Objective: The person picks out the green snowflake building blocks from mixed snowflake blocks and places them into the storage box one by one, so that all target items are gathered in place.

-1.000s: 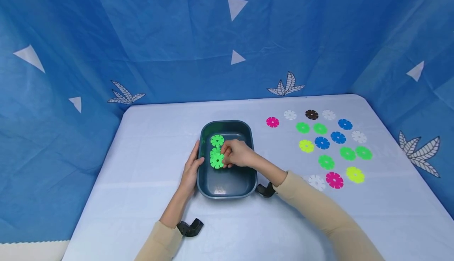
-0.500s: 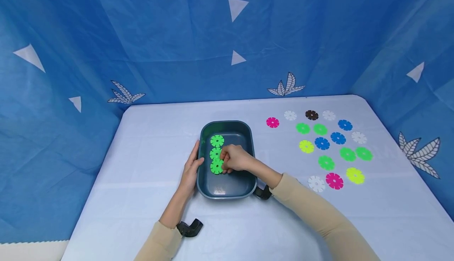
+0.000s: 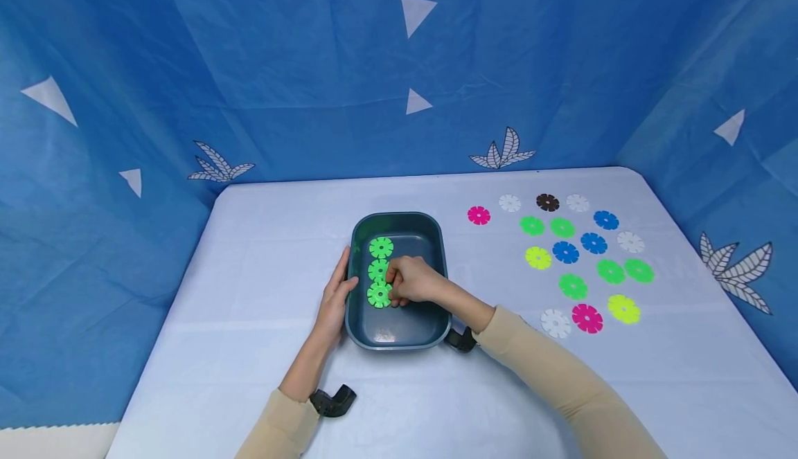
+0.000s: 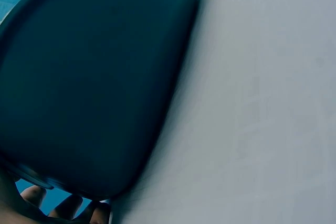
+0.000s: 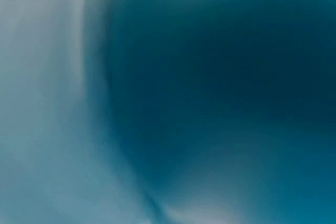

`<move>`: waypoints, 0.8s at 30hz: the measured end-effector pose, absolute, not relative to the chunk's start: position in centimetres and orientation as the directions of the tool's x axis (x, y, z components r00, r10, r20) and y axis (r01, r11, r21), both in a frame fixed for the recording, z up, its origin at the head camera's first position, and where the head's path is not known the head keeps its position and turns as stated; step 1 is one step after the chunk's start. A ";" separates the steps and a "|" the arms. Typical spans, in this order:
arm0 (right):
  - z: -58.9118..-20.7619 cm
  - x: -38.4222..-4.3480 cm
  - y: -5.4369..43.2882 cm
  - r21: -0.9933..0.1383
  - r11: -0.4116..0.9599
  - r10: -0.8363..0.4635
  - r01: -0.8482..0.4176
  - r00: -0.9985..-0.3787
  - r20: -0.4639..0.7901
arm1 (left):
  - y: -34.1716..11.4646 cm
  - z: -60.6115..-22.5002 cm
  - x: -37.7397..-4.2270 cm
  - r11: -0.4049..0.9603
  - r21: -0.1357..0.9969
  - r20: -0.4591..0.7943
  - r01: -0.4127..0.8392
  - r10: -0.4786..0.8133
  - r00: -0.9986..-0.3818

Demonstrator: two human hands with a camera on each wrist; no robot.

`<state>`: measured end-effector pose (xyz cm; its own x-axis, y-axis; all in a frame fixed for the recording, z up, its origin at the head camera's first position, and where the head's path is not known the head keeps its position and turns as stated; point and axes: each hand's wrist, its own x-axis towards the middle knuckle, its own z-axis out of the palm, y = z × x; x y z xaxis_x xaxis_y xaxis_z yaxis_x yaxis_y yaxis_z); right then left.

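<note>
Pinching, fingertips nearly together: right hand [image 3: 414,279] is holding nearest green disc [image 3: 377,295] by its right edge, inside tray [image 3: 408,327]. Two more green discs [image 3: 377,269] are lying beyond, in line. Left hand [image 3: 334,301] is gripping tray's left rim.

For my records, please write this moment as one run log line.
left hand: grips tray, left side; right hand: pinches nearest green disc; tray: three green discs in column; table: other discs, right of tray
</note>
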<state>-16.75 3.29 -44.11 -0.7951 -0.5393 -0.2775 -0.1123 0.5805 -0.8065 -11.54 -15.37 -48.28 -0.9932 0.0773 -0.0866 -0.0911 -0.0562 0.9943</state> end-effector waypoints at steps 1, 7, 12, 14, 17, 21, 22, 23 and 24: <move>-44.1 -16.7 3.3 -0.806 0.581 -0.538 -0.112 -0.796 -0.277 | -15.4 -48.3 -11.5 -0.056 0.994 -0.088 -0.092 0.077 -0.993; -44.1 -16.7 3.3 -0.804 0.583 -0.539 -0.116 -0.796 -0.276 | -15.3 -48.2 -11.5 -0.053 0.994 -0.090 -0.094 0.073 -0.993; -44.1 -16.8 3.3 -0.799 0.589 -0.542 -0.122 -0.793 -0.278 | -15.4 -48.2 -11.6 -0.048 0.994 -0.093 -0.097 0.070 -0.993; -44.1 -16.8 3.4 -0.798 0.591 -0.543 -0.122 -0.792 -0.281 | -15.4 -48.2 -11.6 -0.048 0.994 -0.095 -0.098 0.069 -0.993; -44.2 -16.8 3.4 -0.794 0.595 -0.544 -0.123 -0.789 -0.285 | -15.4 -48.2 -11.6 -0.048 0.994 -0.092 -0.096 0.071 -0.993; -44.4 -16.9 3.4 -0.794 0.595 -0.548 -0.124 -0.785 -0.289 | -15.4 -48.3 -11.6 -0.052 0.994 -0.089 -0.093 0.073 -0.993; -44.3 -17.0 3.4 -0.798 0.591 -0.549 -0.117 -0.783 -0.292 | -15.4 -48.3 -11.6 -0.054 0.994 -0.089 -0.093 0.073 -0.993; -44.3 -17.0 3.5 -0.803 0.585 -0.551 -0.111 -0.781 -0.294 | -15.3 -48.4 -11.6 -0.057 0.994 -0.088 -0.093 0.074 -0.993; -44.2 -17.0 3.6 -0.810 0.577 -0.554 -0.105 -0.779 -0.294 | -15.3 -48.4 -11.5 -0.057 0.994 -0.088 -0.093 0.076 -0.993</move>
